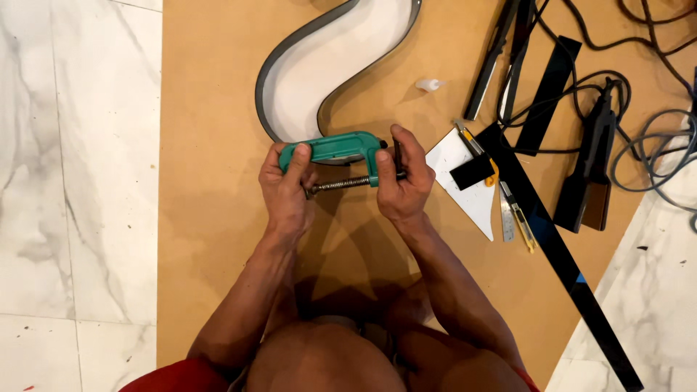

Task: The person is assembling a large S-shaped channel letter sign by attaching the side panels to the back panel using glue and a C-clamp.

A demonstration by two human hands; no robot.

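Gripping green C-clamp (335, 149) frame, left hand (287, 190) steadied it; right hand (401, 185) pinched its screw handle; clamp not yet tightened on S-shaped letter shell (337, 54) behind.

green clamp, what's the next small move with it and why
Probably turn the handle bar with the right hand to set the opening. The left hand steadies the green clamp frame, the threaded screw shows between the hands, and the clamp is beside the curved S-shaped piece, not clearly gripping it.
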